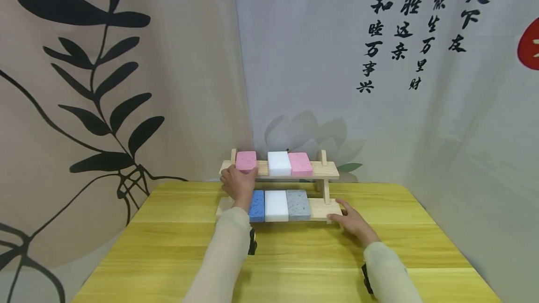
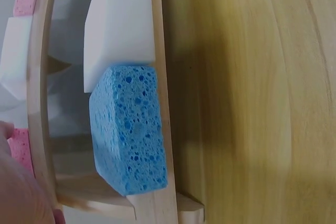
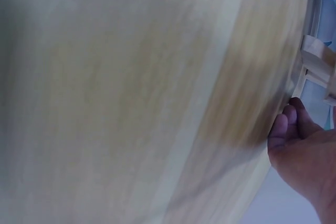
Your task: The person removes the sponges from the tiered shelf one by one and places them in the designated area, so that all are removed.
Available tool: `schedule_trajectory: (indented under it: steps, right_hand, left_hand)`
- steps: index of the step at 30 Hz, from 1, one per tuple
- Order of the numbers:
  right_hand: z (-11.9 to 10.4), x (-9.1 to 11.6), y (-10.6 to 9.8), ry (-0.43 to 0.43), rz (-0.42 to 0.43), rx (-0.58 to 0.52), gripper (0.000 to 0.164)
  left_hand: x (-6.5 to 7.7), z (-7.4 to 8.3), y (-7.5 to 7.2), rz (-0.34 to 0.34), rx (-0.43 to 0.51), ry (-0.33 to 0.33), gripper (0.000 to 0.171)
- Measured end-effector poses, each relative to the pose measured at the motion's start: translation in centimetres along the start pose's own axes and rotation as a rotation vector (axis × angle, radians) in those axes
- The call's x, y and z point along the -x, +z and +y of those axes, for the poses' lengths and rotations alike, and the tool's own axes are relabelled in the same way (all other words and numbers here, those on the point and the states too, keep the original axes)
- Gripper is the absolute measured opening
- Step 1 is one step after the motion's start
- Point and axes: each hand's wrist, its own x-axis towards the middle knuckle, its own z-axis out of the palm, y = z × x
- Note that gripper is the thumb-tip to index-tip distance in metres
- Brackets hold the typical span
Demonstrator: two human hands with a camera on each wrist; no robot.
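A two-tier wooden rack (image 1: 324, 209) stands on the table, bearing sponge blocks. My left hand (image 1: 239, 185) is at the left end of its upper shelf, thumb and fingers about a pink sponge (image 1: 246, 160). The left wrist view shows a finger against that pink sponge (image 2: 21, 149). My right hand (image 1: 353, 221) holds the right end of the lower shelf, thumb at the front edge; its fingers appear curled in the right wrist view. On the lower shelf, a blue sponge (image 1: 257, 206), a white block (image 1: 276, 205) and a grey sponge (image 1: 298, 205) sit side by side.
Farther right on the upper shelf, a white block (image 1: 279, 163) touches another pink sponge (image 1: 300, 164). The yellow wood-grain table (image 1: 303, 265) extends in front of the rack. A printed cloth (image 1: 189, 83) hangs behind it.
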Motion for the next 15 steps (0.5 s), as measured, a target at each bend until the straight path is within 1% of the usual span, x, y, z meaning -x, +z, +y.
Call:
schedule_trajectory:
  steps: [6, 15]
  right_hand:
    - [0.0, 0.3, -0.2, 0.000, -0.008, 0.005, 0.085]
    - [-0.4, 0.3, -0.1, -0.004, -0.015, 0.055, 0.087]
  left_hand:
    - [-0.2, -0.4, -0.4, 0.029, 0.027, 0.039, 0.066]
    - [-0.6, -0.3, -1.9, 0.024, 0.068, 0.094, 0.065]
